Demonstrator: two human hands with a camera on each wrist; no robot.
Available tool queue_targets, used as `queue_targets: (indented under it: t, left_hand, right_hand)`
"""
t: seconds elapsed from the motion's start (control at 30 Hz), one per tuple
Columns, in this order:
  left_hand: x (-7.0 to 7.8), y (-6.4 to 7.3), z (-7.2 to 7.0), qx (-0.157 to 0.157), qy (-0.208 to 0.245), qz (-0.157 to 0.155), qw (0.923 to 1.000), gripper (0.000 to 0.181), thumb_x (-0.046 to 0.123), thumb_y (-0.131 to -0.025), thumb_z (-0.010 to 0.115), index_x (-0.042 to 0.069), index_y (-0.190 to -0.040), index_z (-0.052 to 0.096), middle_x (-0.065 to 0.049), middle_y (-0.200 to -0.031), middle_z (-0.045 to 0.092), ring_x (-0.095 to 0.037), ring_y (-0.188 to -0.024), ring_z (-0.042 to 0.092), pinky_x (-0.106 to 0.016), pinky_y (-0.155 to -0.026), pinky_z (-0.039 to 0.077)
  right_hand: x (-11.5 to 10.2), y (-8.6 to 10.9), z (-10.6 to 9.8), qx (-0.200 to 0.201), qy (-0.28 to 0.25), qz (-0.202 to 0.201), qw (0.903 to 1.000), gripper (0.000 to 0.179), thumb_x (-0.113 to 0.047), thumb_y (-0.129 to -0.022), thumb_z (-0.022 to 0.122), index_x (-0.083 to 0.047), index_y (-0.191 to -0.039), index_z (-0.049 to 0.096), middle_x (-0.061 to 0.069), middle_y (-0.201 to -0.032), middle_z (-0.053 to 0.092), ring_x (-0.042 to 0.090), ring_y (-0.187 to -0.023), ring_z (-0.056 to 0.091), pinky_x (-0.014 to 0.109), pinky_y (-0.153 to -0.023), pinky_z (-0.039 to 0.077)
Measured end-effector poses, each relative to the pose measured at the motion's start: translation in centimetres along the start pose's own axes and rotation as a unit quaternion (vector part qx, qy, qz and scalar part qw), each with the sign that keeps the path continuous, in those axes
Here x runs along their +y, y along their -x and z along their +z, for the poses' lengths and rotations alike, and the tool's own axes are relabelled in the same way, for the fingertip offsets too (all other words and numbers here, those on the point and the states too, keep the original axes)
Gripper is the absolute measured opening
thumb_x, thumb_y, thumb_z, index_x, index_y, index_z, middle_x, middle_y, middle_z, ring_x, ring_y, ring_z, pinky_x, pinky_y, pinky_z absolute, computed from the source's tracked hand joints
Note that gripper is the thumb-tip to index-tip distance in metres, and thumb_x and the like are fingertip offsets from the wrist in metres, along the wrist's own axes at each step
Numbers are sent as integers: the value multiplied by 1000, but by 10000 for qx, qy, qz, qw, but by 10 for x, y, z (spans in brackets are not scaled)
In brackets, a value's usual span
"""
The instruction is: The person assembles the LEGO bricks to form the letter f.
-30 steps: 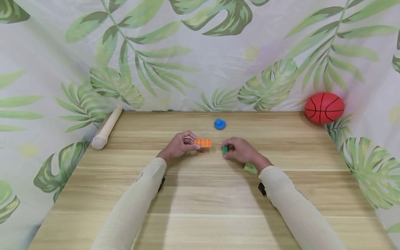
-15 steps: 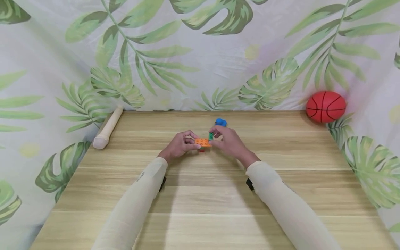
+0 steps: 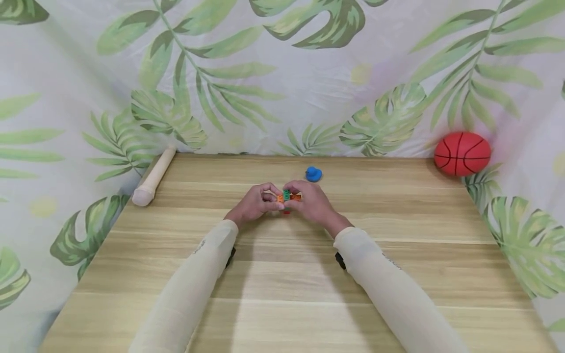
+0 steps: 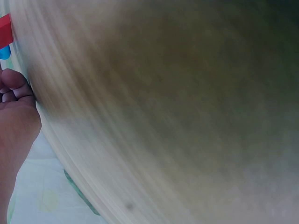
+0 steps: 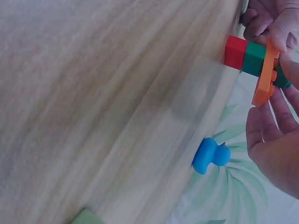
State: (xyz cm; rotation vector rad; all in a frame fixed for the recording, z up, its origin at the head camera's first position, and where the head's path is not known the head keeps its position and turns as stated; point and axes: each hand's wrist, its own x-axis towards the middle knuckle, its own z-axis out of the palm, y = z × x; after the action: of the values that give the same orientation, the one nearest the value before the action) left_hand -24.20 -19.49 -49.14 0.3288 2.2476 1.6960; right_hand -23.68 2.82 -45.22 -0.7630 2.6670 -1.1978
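Observation:
In the right wrist view, a red brick [image 5: 235, 51] stands at the bottom of a stack on the table. Above it come a green brick [image 5: 253, 59] and a flat orange brick [image 5: 265, 77] with studs. A small green brick [image 5: 281, 79] sits at the orange brick's studded side; whether it is pressed fully on cannot be told. My left hand [image 3: 256, 203] pinches the orange brick's left end. With thumb and fingers, my right hand [image 3: 315, 201] pinches the small green brick and covers part of the orange one. The left wrist view shows little beyond the red brick [image 4: 5, 30].
A blue rubber duck [image 3: 314, 174] sits just behind the hands. A light green brick [image 5: 86, 218] lies at the right wrist view's lower edge. At the table's back left lies a beige rod with a rounded end [image 3: 154, 176]; a red basketball [image 3: 462, 154] is at the back right.
My right hand has moved left, bringing the small green brick from beside the stack onto the orange brick. My left hand has stayed nearly still, holding the orange brick.

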Motion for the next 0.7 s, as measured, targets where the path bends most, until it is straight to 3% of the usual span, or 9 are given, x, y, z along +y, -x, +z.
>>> queue_targets:
  t: [0.43,0.7]
  left_hand:
    - [3,0,2,21,-23,10,10000,27,3,-96,79,-2,-117,63,4,-88,78,-6,-83,70,-24,-74,52]
    - [0,-1,0,68,-130,-7,9999,29,6,-97,80,-3,-119,65,-2,-95,78,-5,-86,71,-23,-77,54]
  right_hand:
    - [-3,-1,-5,-105,216,-111,9996,33,-19,-95,83,-8,-125,74,10,-125,75,30,-120,71,47,-105,58]
    - [-5,-3,-5,-165,647,-178,9976,33,-18,-94,85,-8,-124,77,8,-122,77,26,-113,71,45,-100,59]
